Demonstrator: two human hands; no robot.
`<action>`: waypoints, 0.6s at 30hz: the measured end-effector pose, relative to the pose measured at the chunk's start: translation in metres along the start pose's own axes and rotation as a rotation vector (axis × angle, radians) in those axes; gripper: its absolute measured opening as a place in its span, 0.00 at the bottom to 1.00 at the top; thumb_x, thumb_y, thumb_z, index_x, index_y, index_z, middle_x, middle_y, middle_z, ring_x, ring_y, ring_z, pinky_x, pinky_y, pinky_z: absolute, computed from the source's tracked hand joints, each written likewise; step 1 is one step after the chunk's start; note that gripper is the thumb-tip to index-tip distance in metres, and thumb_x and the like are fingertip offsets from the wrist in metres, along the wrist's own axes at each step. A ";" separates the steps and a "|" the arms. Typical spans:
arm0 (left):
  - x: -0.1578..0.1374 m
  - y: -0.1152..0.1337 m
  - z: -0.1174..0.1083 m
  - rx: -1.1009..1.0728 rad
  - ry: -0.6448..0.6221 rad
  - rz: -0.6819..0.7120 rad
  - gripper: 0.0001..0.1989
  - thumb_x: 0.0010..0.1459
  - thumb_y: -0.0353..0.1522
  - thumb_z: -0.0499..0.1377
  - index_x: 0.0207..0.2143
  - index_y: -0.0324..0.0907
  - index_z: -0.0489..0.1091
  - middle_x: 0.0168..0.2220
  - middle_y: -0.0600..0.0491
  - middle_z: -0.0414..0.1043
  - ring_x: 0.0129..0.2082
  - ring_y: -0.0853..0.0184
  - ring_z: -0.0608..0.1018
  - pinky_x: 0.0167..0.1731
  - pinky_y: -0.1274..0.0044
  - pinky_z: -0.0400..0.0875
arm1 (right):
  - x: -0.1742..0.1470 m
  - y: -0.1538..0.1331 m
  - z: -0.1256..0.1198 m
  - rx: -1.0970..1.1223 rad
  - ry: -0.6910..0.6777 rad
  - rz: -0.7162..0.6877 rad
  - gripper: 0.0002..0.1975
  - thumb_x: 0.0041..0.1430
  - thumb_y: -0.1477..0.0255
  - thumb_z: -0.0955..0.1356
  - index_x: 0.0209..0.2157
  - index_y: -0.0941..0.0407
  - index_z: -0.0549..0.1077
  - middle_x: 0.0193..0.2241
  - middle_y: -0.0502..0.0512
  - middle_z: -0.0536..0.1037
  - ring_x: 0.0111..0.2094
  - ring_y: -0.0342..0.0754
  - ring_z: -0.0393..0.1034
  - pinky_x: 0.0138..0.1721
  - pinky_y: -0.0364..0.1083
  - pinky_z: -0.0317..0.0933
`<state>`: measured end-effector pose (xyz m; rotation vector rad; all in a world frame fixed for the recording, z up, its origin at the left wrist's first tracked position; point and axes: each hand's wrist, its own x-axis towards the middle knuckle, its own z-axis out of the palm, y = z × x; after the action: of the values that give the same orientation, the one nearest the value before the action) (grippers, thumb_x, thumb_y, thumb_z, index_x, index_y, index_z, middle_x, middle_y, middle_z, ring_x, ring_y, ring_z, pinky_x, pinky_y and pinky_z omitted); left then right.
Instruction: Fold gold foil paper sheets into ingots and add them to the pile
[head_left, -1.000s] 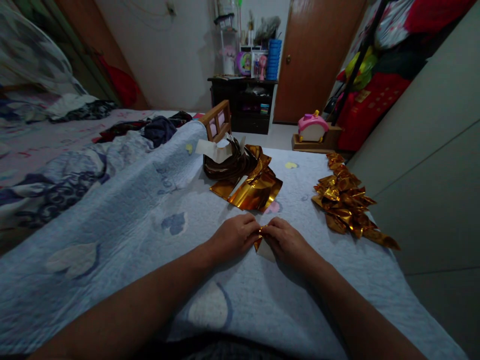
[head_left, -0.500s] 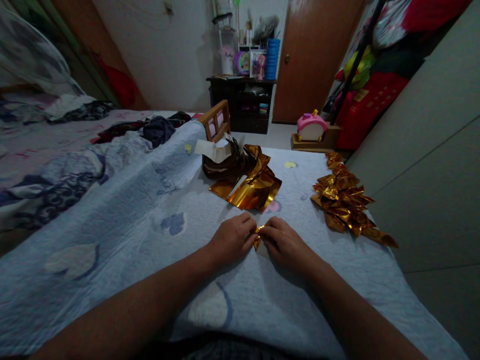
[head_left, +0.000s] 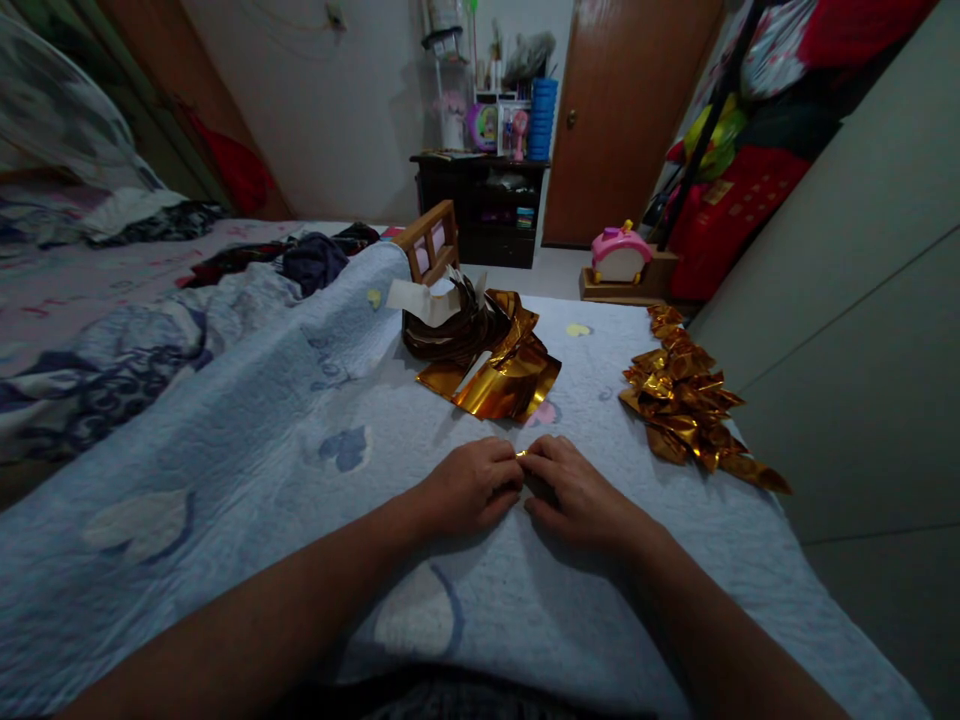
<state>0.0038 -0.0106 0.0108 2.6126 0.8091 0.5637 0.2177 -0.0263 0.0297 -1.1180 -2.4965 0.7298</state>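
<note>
My left hand [head_left: 480, 484] and my right hand [head_left: 564, 488] meet low over the quilt, fingertips almost touching. Between them a small piece of gold foil paper [head_left: 521, 454] is pinched; only a bright sliver of it shows, the rest being covered by my fingers. Just beyond my hands lies a loose stack of gold foil sheets [head_left: 510, 385], dark and curled at its left side, with a pale strip on top. Off to the right is a heap of folded gold foil pieces [head_left: 682, 395] with pointed ends.
A light blue quilt [head_left: 300, 530] with heart shapes covers the surface under my hands. A wooden rail [head_left: 429, 242] stands at its far left corner. Further off are a dark cabinet [head_left: 480, 215], a pink toy [head_left: 621, 255] and a brown door [head_left: 630, 110]. Pale panels [head_left: 862, 330] rise at the right.
My fingers have closed further over the foil piece, so its lower pointed part no longer shows. The sheet stack and the folded heap lie as before.
</note>
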 end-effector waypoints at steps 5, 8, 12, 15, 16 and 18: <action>-0.001 0.000 -0.006 -0.031 -0.066 0.022 0.16 0.58 0.42 0.67 0.38 0.40 0.70 0.40 0.49 0.71 0.39 0.61 0.72 0.38 0.72 0.66 | -0.003 -0.001 -0.008 -0.015 -0.076 -0.001 0.19 0.56 0.66 0.74 0.48 0.55 0.72 0.48 0.59 0.71 0.49 0.57 0.61 0.53 0.58 0.59; -0.001 -0.003 -0.007 -0.014 -0.078 0.033 0.16 0.58 0.43 0.67 0.38 0.40 0.70 0.41 0.49 0.72 0.39 0.61 0.73 0.37 0.72 0.66 | -0.005 0.000 -0.010 -0.027 -0.107 0.014 0.24 0.52 0.67 0.76 0.50 0.56 0.72 0.49 0.59 0.70 0.50 0.58 0.60 0.54 0.58 0.58; -0.001 -0.003 -0.008 0.040 -0.092 0.058 0.10 0.62 0.38 0.64 0.39 0.40 0.72 0.41 0.49 0.74 0.39 0.62 0.74 0.38 0.72 0.68 | -0.004 0.003 -0.008 -0.030 -0.117 0.011 0.27 0.52 0.68 0.76 0.53 0.56 0.71 0.50 0.60 0.69 0.50 0.58 0.60 0.54 0.58 0.57; -0.001 -0.002 -0.008 0.087 -0.092 0.089 0.06 0.63 0.34 0.63 0.39 0.40 0.73 0.42 0.48 0.75 0.40 0.61 0.75 0.40 0.72 0.69 | -0.004 0.005 -0.008 -0.009 -0.115 0.009 0.25 0.51 0.71 0.74 0.52 0.55 0.71 0.50 0.60 0.69 0.50 0.58 0.59 0.55 0.58 0.57; -0.001 -0.001 -0.009 0.093 -0.091 0.098 0.05 0.63 0.33 0.62 0.40 0.40 0.73 0.42 0.48 0.75 0.40 0.61 0.75 0.40 0.71 0.69 | -0.004 0.005 -0.008 0.001 -0.115 0.004 0.25 0.51 0.73 0.73 0.52 0.55 0.71 0.50 0.59 0.69 0.50 0.58 0.59 0.55 0.58 0.57; -0.001 0.001 -0.010 0.092 -0.088 0.113 0.04 0.64 0.30 0.60 0.40 0.40 0.74 0.42 0.48 0.76 0.40 0.62 0.76 0.41 0.72 0.70 | -0.005 0.006 -0.009 0.012 -0.122 -0.008 0.26 0.49 0.78 0.70 0.52 0.55 0.71 0.49 0.60 0.69 0.50 0.57 0.59 0.55 0.58 0.57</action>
<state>-0.0012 -0.0098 0.0190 2.7595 0.6780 0.4472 0.2285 -0.0242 0.0336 -1.0891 -2.5912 0.8334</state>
